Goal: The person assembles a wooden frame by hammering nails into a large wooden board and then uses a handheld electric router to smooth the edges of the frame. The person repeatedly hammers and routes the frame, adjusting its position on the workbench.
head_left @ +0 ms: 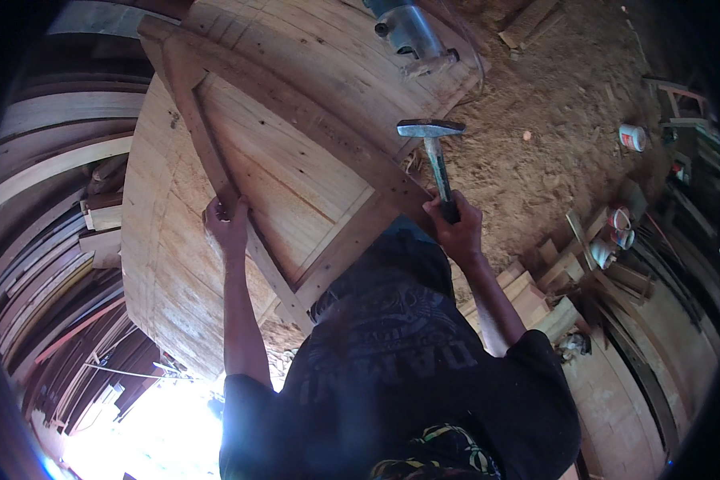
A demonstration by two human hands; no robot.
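Hammer (pixel 438 164) in the right hand (pixel 456 226), wooden frame (pixel 312 126) at the left hand (pixel 228 226)

In the head view, the right hand is closed around the dark lower part of the hammer's handle. The steel head stands above that hand, pointing away from the person, with its long side running roughly left to right. The fist is just beside the near end of the frame's long, dark rail; whether they touch, I cannot tell.

The left hand is narrow, its thumb and fingers pinching the frame's slim left-hand slat about midway along. The four-sided frame lies between the two hands and stretches beyond them, over the pale boards of the bench (pixel 160 248). Its far corner is ahead and to the left of the left hand, and its near end is beside the dark shirt (pixel 400 336), between the forearms.

Ahead of the right hand, past the hammer, a metal-bodied power tool (pixel 412 30) rests on the bench. To the right of that hand are the brown, littered floor (pixel 544 112) and a white tub (pixel 632 138). Left of the left hand, beyond the bench, are stacked long boards (pixel 64 116).
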